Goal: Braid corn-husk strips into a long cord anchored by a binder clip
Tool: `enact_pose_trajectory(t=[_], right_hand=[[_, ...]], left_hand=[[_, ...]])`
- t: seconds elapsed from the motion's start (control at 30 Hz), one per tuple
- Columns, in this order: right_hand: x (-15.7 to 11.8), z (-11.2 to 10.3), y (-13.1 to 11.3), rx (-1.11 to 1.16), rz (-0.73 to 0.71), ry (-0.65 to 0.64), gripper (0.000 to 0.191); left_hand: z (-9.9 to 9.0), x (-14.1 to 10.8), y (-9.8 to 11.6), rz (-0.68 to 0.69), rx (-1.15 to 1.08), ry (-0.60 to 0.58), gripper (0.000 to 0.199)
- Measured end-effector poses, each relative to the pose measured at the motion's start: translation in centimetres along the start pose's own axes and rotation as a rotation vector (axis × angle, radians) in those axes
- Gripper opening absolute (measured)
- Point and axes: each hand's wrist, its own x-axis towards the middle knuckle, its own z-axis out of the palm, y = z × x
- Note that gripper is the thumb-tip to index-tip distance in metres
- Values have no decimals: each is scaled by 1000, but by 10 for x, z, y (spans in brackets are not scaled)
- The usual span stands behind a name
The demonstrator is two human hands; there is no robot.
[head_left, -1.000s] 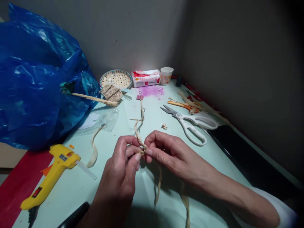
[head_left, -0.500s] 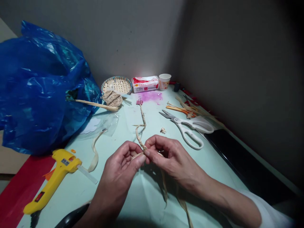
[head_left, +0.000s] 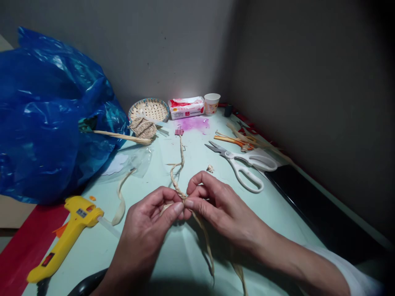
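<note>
A thin straw braid (head_left: 174, 181) runs from a pink binder clip (head_left: 179, 130) on the pale green table covering down to my fingers. My left hand (head_left: 157, 222) pinches a strand at the lower end of the braid between thumb and forefinger. Close against it, my right hand (head_left: 216, 205) grips the braid's end too, thumb touching the braid. Loose flat strands (head_left: 207, 242) hang below my right hand. The parts between my fingertips are partly hidden.
Left: blue plastic bag (head_left: 55, 115), yellow glue gun (head_left: 66, 238). Back: woven basket (head_left: 149, 110), coiled braid (head_left: 143, 128), tissue pack (head_left: 187, 108), paper cup (head_left: 212, 103). Right: white-handled scissors (head_left: 247, 174), orange-handled tool (head_left: 230, 141), black flat object (head_left: 308, 209).
My fingertips have shifted slightly left and down with the braid's end. The loose strand under my right hand now hangs more in the open. The whole view has shifted a little.
</note>
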Motion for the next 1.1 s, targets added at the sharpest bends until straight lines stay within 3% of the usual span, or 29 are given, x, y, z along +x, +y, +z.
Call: enact_pose_trajectory(t=[0.27,0.47,0.7,0.87,1.0,1.1], right_hand=[[1,3,-2,175,34,1,16],[0,6,1,171,49,7,17],[-1,11,8,74,102,-14,11],[3,5,2,-119,92,-53,9],[5,2,-2,-353,29,11,14],[5,5,1,-406,45,71,15]], left_hand=[[0,0,0,-54,-90,-24,12],[-1,4,-8,-90,-190,-52,12],[-5,8,-13,-91,-180,-32,18],[-8,9,-11,-107,-60,15,22],[-10,10,-12,-70,11,33,24],[-9,11,-14,1,112,35,24]])
